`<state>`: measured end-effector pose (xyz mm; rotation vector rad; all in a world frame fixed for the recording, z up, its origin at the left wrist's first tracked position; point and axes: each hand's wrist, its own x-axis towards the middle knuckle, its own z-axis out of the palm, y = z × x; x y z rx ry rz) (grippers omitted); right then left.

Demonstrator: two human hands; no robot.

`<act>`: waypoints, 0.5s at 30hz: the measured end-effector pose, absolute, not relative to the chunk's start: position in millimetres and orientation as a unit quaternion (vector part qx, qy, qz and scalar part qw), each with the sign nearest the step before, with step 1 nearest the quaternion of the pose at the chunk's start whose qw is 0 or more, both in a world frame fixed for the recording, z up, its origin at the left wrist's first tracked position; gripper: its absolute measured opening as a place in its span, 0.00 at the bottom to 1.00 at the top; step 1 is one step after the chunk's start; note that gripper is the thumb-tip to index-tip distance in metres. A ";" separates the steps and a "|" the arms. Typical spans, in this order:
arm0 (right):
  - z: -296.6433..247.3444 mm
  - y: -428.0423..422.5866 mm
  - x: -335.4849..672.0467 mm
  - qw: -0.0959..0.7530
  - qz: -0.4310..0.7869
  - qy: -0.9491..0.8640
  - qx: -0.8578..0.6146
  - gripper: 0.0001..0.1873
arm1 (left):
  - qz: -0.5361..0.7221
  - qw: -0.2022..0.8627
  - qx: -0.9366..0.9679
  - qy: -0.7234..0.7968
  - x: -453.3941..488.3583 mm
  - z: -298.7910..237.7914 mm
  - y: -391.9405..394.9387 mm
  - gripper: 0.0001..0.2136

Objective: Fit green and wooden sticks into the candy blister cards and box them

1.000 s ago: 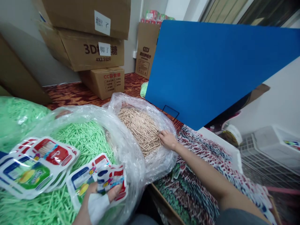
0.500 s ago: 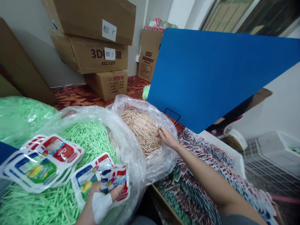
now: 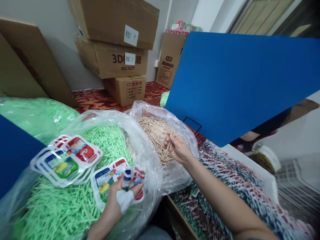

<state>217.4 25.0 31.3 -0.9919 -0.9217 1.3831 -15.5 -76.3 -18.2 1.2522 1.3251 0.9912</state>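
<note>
The left hand (image 3: 116, 198) pinches a bent printed packet (image 3: 134, 176) above green sticks (image 3: 62, 206); the right hand (image 3: 179, 149) pinches beige sticks (image 3: 172, 136) over the right clear bag (image 3: 191, 143), its mouth spread wide, seemingly for easy reach.

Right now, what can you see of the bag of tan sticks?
The bag is clear, crinkled and looks like thin plastic. It lies open, its loose rim spread around a heap of thin tan sticks pointing many ways. Its left side seems to press against the bag of green sticks. The right hand pinches a few sticks over its right part; whether the hand touches the plastic is unclear.
</note>
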 end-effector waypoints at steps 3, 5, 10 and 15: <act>61.8 9.6 183.7 0.600 0.619 -0.375 -0.341 0.13 | 0.423 0.451 0.578 0.533 -14.4 -16.9 -73.6 0.09; 75.3 0.6 164.2 0.605 0.620 -0.392 -0.311 0.11 | 0.416 0.405 0.616 0.533 -14.6 -16.7 -72.7 0.09; 79.8 -12.8 137.0 0.597 0.587 -0.465 -0.288 0.10 | 0.403 0.340 0.654 0.542 -17.1 -15.1 -71.6 0.10; 75.0 -17.7 134.2 0.583 0.524 -0.543 -0.301 0.08 | 0.390 0.301 0.669 0.557 -19.8 -17.1 -70.2 0.10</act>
